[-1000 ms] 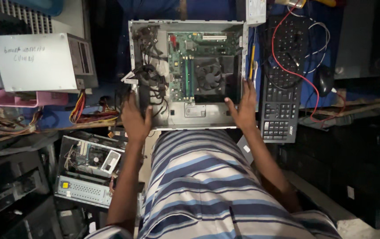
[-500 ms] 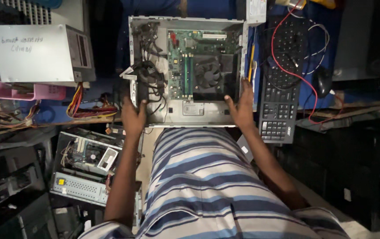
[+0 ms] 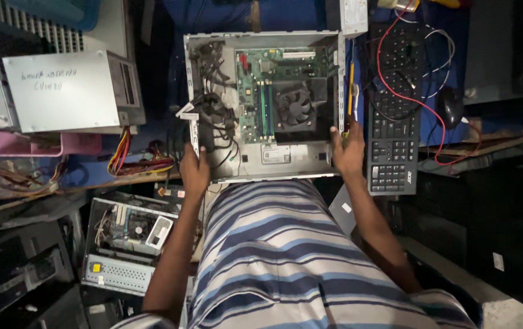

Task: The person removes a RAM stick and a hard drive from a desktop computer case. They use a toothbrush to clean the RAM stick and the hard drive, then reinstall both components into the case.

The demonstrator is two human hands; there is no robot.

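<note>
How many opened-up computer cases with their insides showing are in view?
2. One open case lies on the bench, gripped by the left hand and right hand. Another open case sits lower left. The dark piles may hide more.

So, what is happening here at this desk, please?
A person in a striped shirt grips an opened desktop computer case by its two sides: left hand at the cable side, right hand at the other. The green board and fan lie exposed. A black keyboard sits just to the right.
</note>
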